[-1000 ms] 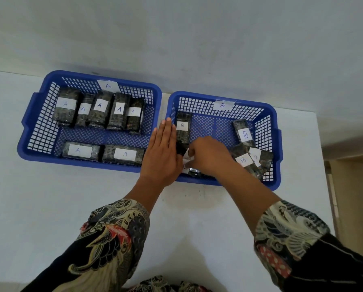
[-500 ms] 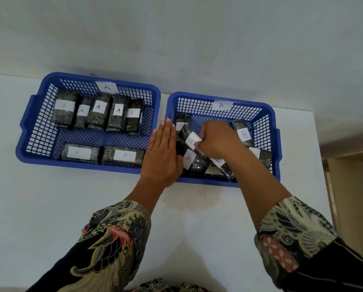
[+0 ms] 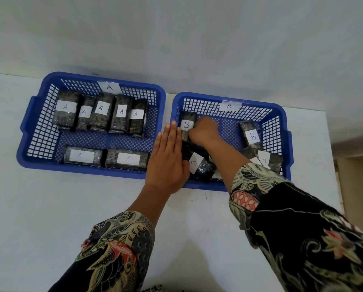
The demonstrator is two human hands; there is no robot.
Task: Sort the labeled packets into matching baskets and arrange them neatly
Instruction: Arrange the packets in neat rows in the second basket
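Head view, looking down, close over table [image 3: 50, 207]

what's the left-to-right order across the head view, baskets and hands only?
basket A → left hand → right hand → basket B. The left hand lies flat at the near-left corner of basket B; the right hand reaches inside it, by a packet marked B.

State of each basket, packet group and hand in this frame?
Basket A: holds seven A packets, five in a back row, two in front.
Basket B: B packets scattered, unaligned.
Left hand: flat, at basket B's left wall.
Right hand: fingers curled at the back-left B packet; grip unclear.
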